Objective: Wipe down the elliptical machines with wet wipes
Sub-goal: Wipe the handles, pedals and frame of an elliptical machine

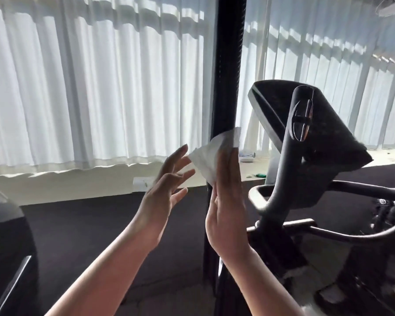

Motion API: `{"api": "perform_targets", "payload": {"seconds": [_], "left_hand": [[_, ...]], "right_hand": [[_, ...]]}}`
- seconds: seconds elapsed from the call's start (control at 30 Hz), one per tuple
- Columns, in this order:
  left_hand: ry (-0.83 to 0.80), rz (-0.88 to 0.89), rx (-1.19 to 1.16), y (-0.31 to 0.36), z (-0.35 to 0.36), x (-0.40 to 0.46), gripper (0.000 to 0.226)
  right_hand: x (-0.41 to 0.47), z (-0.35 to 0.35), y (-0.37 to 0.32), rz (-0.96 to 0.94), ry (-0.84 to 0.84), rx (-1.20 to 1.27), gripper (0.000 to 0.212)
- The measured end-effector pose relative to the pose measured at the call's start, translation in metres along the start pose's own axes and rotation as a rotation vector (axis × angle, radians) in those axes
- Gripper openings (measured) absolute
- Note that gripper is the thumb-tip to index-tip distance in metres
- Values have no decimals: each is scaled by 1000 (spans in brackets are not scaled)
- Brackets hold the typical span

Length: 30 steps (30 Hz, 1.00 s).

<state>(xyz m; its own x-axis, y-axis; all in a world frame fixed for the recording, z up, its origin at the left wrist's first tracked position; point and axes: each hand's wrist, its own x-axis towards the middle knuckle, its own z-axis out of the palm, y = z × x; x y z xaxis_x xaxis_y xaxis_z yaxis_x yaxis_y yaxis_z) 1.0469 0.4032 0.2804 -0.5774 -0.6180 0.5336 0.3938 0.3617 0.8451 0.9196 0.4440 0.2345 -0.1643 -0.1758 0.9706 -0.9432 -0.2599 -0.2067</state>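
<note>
white curtains [96, 87] fill the upper left and top of the frame, lit from behind, above a dark floor [89, 224]. a black pole [228, 65] runs top to bottom through the centre. the right hand [228, 206], fingers straight and together, presses a white wipe [212, 153] flat against the pole at mid-frame. the left hand [167, 190] is just left of it, fingers spread and loose, fingertips close to the wipe's edge; whether they touch it is unclear. the elliptical [310, 156] fills the right side, its console [324, 124] tilted, with curved handlebars [363, 190] below it.
</note>
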Motion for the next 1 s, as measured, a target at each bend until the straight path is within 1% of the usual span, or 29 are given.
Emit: {"api": "perform_targets", "payload": {"seconds": [0.07,0.17,0.2,0.23,0.3,0.4,0.47,0.5,0.57,0.63,0.73,0.83,0.9,0.93,1.0], "left_hand": [[-2,-28,-16,-11,-2,-5,59],[-12,-65,-41,-26,-6,-15,60],[-6,-81,-48,-31,-8,-18,58],[4,-93,-58,-35,-10,-20,57],[33,-125,-74,-43,-15,-21,54],[74,-146,-88,-51,-16,-22,53],[94,-165,-107,-59,-15,-28,51],[97,-177,-113,-64,-15,-33,50],[101,-201,-126,-73,-14,-43,48],[118,-224,-142,-81,-14,-54,47],[139,-278,-143,-91,-13,-70,45],[177,-321,-127,-96,-12,-85,41],[202,-339,-106,-99,-13,-94,35],[206,-346,-92,-100,-14,-99,33],[194,-365,-66,-104,-13,-106,36]], "right_hand": [[-47,6,6,1,-72,-74,62],[-123,4,25,-116,-238,-266,50],[-136,-3,32,-151,-289,-312,46],[-137,-10,37,-192,-328,-342,45],[-108,-22,45,-337,-367,-419,46],[-27,-33,47,-640,-340,-598,44],[8,-33,52,-799,-318,-585,39],[13,-32,56,-835,-308,-565,38],[-1,-31,64,-830,-341,-536,39],[-35,-28,70,-844,-429,-549,39],[-97,-25,87,-963,-590,-680,36],[-134,-24,96,-1134,-695,-757,36],[-135,-25,96,-1259,-701,-808,36],[-128,-26,95,-1292,-672,-805,34],[-98,-31,93,-1251,-606,-694,29]]}}
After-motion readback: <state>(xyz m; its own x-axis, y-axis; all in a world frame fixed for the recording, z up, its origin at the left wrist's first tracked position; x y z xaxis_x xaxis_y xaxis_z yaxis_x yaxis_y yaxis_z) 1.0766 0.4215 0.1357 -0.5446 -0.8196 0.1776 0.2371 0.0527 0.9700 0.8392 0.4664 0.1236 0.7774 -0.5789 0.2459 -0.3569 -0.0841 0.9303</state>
